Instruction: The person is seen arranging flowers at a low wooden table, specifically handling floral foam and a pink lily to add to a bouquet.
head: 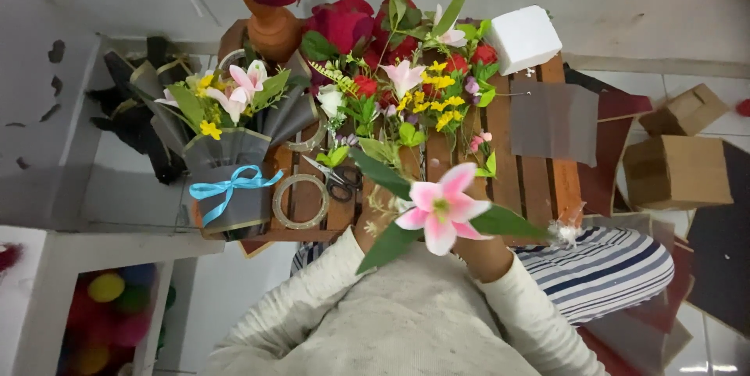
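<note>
We hold pink lily (pixel 440 208) near chest, bloom facing up — both hands mostly hidden behind petals and leaves, grip unclear. Right hand (pixel 478 251) under bloom, left hand (pixel 366 229) beside stem. Scissors (pixel 337 179), wrapped bouquet (pixel 226 149) on wooden table (pixel 539 181) — handy, far left.

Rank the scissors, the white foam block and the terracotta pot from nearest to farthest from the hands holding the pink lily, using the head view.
From the hands:
1. Scissors, on the slatted table, just up-left.
2. White foam block, far right corner.
3. Terracotta pot, far left; nearly tied with the block.
</note>
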